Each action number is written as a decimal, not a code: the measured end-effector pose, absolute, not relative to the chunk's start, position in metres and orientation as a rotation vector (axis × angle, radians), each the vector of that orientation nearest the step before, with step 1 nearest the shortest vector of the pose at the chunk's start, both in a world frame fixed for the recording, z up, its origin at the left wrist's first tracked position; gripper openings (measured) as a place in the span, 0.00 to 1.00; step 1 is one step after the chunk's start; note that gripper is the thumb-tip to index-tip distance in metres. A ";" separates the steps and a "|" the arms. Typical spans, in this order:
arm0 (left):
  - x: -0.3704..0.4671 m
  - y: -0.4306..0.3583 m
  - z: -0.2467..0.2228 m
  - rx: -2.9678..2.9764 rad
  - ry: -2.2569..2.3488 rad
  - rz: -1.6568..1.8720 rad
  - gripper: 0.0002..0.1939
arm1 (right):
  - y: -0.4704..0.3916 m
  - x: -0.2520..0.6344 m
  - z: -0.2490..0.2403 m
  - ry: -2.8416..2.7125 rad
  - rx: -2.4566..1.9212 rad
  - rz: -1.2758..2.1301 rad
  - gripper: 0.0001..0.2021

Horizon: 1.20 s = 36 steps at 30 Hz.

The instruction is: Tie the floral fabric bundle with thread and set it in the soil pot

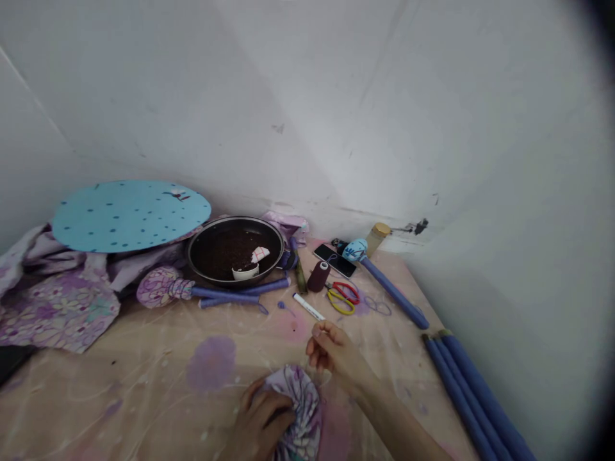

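My left hand (264, 416) is closed on a gathered bundle of purple floral cloth (305, 406) at the front of the table, its fingers curled over the left side. Pleats run down the bundle from its top. Up and to the right of it, my right hand (336, 352) is raised with thumb and fingertips pinched together. What the pinch holds is too small to make out. Just beyond those fingertips lies a white marker (308, 307) with a dark cap. Red-and-yellow-handled scissors (343, 298) and a dark maroon thread spool (318, 276) are farther back.
A dark pan (225, 250) holds brown grains and a white cup-like piece. Left are a blue dotted oval board (129, 218), loose floral cloth (62, 307) and a cloth-headed stick (161, 287). Right: a phone (335, 260), a blue-headed stick (394, 291), wrapped rods (475, 397) and the wall.
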<state>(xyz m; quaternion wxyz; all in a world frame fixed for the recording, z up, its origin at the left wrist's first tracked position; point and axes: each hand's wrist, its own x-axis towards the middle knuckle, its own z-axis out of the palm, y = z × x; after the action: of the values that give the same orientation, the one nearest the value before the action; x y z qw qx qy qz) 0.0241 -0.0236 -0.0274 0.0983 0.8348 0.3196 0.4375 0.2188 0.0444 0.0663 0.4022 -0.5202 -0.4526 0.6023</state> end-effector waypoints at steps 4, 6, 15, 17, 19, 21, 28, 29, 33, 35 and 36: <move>0.024 -0.021 -0.034 2.498 0.889 1.297 0.18 | 0.047 0.242 0.082 -0.902 -1.225 1.415 0.21; 0.022 -0.020 -0.036 2.546 0.857 1.238 0.17 | 0.048 0.253 0.091 -0.824 -1.196 1.359 0.21; 0.021 -0.018 -0.028 2.495 0.916 1.204 0.13 | 0.035 0.270 0.102 -1.160 -1.247 0.384 0.08; 0.020 -0.018 -0.020 2.467 0.933 1.155 0.14 | 0.026 0.268 0.091 -1.365 -1.384 0.346 0.07; 0.018 -0.018 -0.009 2.418 0.978 1.095 0.14 | 0.018 0.266 0.080 -1.517 -1.460 0.320 0.06; 0.017 -0.017 0.003 2.374 1.010 0.964 0.14 | 0.013 0.266 0.072 -1.613 -1.463 0.250 0.06; 0.024 -0.010 0.029 2.250 1.068 0.749 0.15 | 0.010 0.270 0.070 -1.768 -1.420 0.102 0.07; 0.025 -0.009 0.030 2.251 1.067 0.745 0.15 | 0.010 0.271 0.069 -1.795 -1.411 0.078 0.07; 0.025 -0.009 0.026 2.248 0.999 0.746 0.12 | 0.012 0.272 0.062 -1.900 -1.414 -0.018 0.05; 0.023 -0.011 0.019 2.265 0.954 0.790 0.11 | 0.014 0.273 0.057 -1.967 -1.530 0.053 0.06; 0.023 -0.012 0.014 2.286 0.938 0.820 0.11 | 0.014 0.273 0.055 -2.000 -1.601 0.124 0.08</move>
<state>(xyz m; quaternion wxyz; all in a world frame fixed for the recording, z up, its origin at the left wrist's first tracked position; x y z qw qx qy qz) 0.0228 -0.0117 0.0142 0.2658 0.8465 0.3472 0.3037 0.2731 0.0145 0.0549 0.2846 -0.5984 -0.7475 0.0463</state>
